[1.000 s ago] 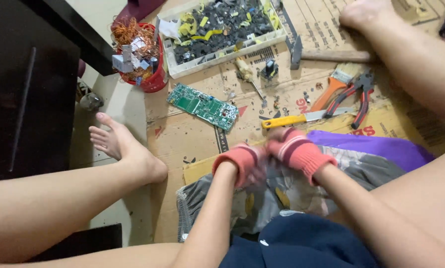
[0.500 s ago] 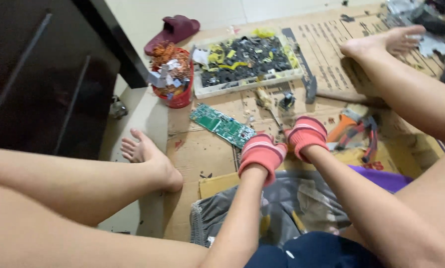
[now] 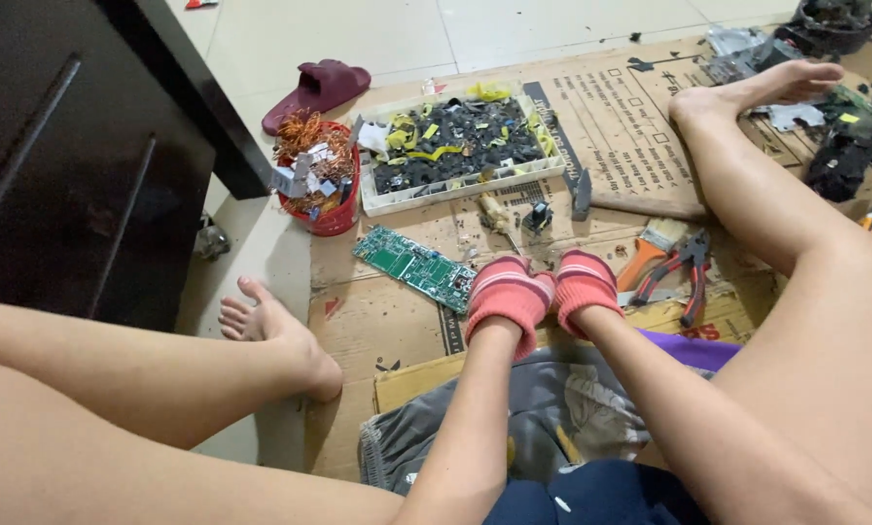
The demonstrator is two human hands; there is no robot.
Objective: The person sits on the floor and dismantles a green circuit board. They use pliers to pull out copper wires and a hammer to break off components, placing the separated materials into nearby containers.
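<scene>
Both my hands wear pink-red striped knit gloves and are pressed side by side over the cardboard sheet (image 3: 387,326) in front of my lap. My left hand (image 3: 507,297) is curled with its knuckles up, right beside a green circuit board (image 3: 413,264). My right hand (image 3: 584,285) is curled the same way, just left of an orange-handled brush (image 3: 648,251) and red-handled pliers (image 3: 686,269). The gloves hide the fingers' undersides, so anything held is hidden.
A white tray (image 3: 460,192) of dark and yellow scrap parts, a red basket (image 3: 337,222) of copper wire, a hammer (image 3: 640,205) and a maroon slipper (image 3: 316,87) lie further out. A dark cabinet (image 3: 66,165) stands at the left. My bare legs flank a grey cloth (image 3: 552,408).
My hands have moved forward from my lap onto the cardboard, staying together. The view has tilted up, so more floor and the slipper show. The yellow-handled tool is out of sight.
</scene>
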